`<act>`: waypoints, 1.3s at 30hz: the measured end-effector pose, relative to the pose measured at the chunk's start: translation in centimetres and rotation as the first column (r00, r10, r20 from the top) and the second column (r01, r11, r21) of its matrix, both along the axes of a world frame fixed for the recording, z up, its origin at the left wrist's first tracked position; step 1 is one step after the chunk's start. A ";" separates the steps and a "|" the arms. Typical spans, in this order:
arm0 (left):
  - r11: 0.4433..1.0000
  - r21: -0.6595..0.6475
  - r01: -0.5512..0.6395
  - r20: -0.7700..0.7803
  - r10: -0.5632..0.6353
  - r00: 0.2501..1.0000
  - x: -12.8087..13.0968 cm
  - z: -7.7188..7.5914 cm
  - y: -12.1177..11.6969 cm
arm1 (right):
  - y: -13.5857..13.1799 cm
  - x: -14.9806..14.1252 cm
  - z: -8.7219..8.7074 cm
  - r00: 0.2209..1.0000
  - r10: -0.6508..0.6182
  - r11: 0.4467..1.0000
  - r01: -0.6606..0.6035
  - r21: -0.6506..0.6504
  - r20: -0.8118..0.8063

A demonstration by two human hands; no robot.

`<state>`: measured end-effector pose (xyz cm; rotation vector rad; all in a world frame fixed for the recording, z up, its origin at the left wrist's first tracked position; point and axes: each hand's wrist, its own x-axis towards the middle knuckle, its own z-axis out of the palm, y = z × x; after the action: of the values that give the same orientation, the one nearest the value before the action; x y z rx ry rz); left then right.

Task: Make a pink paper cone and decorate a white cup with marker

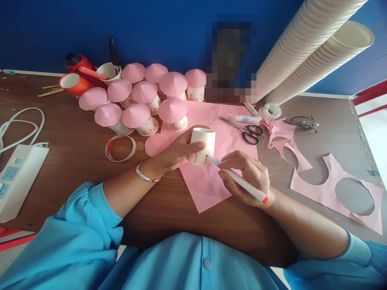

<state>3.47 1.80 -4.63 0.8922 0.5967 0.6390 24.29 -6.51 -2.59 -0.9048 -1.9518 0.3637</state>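
Note:
My left hand [178, 149] is wrapped round a white paper cup [202, 141], thumb across its side. The cup is upside down and bears a few orange marks low on its wall. In my right hand [246, 175] is a white marker [246, 185] with a red end, its tip at the cup near the marks. Pink paper sheets [208, 189] lie under and behind both hands. Behind the left hand stand several decorated paper cups [177, 123] topped with pink paper cones [172, 109], their walls drawn with orange patterns.
Scissors [242, 131], a glue stick [247, 119] and a roll of clear tape [270, 111] lie to the right, near pink offcuts [314, 181]. Tall cup stacks [302, 44] lean at the back right. A tape ring [133, 151] and power strip [26, 177] are on the left.

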 end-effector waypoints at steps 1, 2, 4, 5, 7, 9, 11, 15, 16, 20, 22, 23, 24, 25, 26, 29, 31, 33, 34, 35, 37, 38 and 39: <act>1.000 0.002 0.000 0.002 0.000 1.000 0.0 0.0 0.0 | 0.0 0.0 0.0 1.000 -0.001 1.000 0.001 -0.003 -0.001; 1.000 0.004 -0.001 0.002 0.001 1.000 0.0 0.0 0.0 | 0.0 0.0 0.0 1.000 -0.001 1.000 0.001 -0.005 -0.002; 1.000 0.000 -0.008 -0.003 0.008 1.000 0.0 -0.1 0.0 | 0.0 0.1 0.0 1.000 0.000 1.000 0.000 -0.008 -0.003; 1.000 -0.004 -0.011 -0.005 0.011 1.000 0.0 -0.1 0.0 | 0.0 0.1 0.0 1.000 -0.001 1.000 0.001 -0.008 -0.003; 1.000 -0.012 -0.014 -0.007 0.014 1.000 0.0 0.0 0.0 | -0.1 0.1 -0.1 1.000 -0.003 1.000 0.003 -0.005 0.000; 1.000 -0.018 -0.016 -0.001 0.016 1.000 0.0 0.0 0.0 | -0.1 0.1 -0.1 1.000 -0.007 1.000 0.007 0.001 0.003; 1.000 -0.024 -0.021 0.003 0.021 1.000 0.0 0.0 0.0 | 0.0 0.1 -0.1 1.000 -0.010 1.000 0.010 0.005 0.004; 0.999 -0.032 -0.022 0.007 0.023 1.000 -0.1 -0.3 0.1 | 0.0 0.1 -0.1 1.000 -0.010 1.000 0.010 0.010 -0.006; 0.999 -0.031 -0.021 0.012 0.021 1.000 -0.1 -0.4 0.1 | 0.0 0.0 -0.1 1.000 -0.011 1.000 0.011 0.011 -0.008; 0.999 -0.027 -0.023 0.022 0.024 0.999 -0.1 -0.5 0.1 | 0.0 0.0 -0.1 1.000 -0.017 1.000 0.018 0.010 -0.008; 0.999 -0.032 -0.025 0.021 0.026 0.999 -0.1 -0.5 0.0 | 0.0 0.0 0.0 1.000 -0.017 1.000 0.017 0.009 -0.005; 0.999 -0.035 -0.026 0.021 0.027 0.999 -0.1 -0.4 0.0 | 0.0 0.0 0.0 1.000 -0.016 1.000 0.016 0.007 -0.004; 0.999 -0.036 -0.026 0.020 0.027 0.999 -0.1 -0.4 0.0 | 0.0 0.0 0.0 1.000 -0.015 1.000 0.015 0.006 -0.003; 0.999 -0.034 -0.026 0.021 0.027 0.999 -0.1 -0.4 0.1 | 0.0 0.0 0.1 1.000 -0.014 1.000 0.014 0.006 -0.002; 0.999 -0.029 -0.025 0.023 0.026 0.999 -0.1 -0.5 0.1 | 0.0 0.0 0.1 1.000 -0.013 1.000 0.013 0.007 -0.002; 1.000 -0.012 -0.025 0.029 0.025 0.999 -0.1 -0.6 0.1 | -0.1 0.0 0.0 1.000 -0.008 1.000 0.008 0.006 0.003; 1.000 -0.010 -0.023 0.033 0.023 0.999 0.0 -0.7 0.2 | -0.1 0.0 0.0 1.000 -0.005 1.000 0.005 -0.005 0.006; 1.000 -0.013 -0.020 0.033 0.020 0.999 0.0 -0.7 0.2 | -0.2 0.0 0.1 1.000 0.011 1.000 -0.011 -0.016 0.000; 1.000 -0.017 -0.017 0.031 0.018 0.999 0.0 -0.7 0.1 | -0.2 0.0 0.2 1.000 0.020 1.000 -0.020 -0.015 -0.013; 1.000 -0.021 -0.017 0.028 0.018 0.999 0.0 -0.7 0.1 | -0.3 0.0 0.2 0.999 0.026 1.000 -0.026 -0.012 -0.032; 0.999 -0.027 -0.021 0.024 0.022 0.999 -0.1 -0.7 0.2 | -0.3 0.2 0.2 0.996 0.032 0.999 -0.033 -0.006 -0.079; 0.999 -0.026 -0.024 0.023 0.024 0.999 -0.1 -0.8 0.2 | -0.3 0.3 0.1 0.994 0.029 1.000 -0.030 -0.007 -0.101; 1.000 -0.022 -0.022 0.021 0.022 1.000 -0.1 -0.8 0.2 | -0.2 0.4 -0.1 0.992 0.022 1.000 -0.022 -0.003 -0.121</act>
<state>3.36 2.01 -5.48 0.8584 0.5942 0.6601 24.65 -6.71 -2.68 -0.8451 -1.8516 0.4262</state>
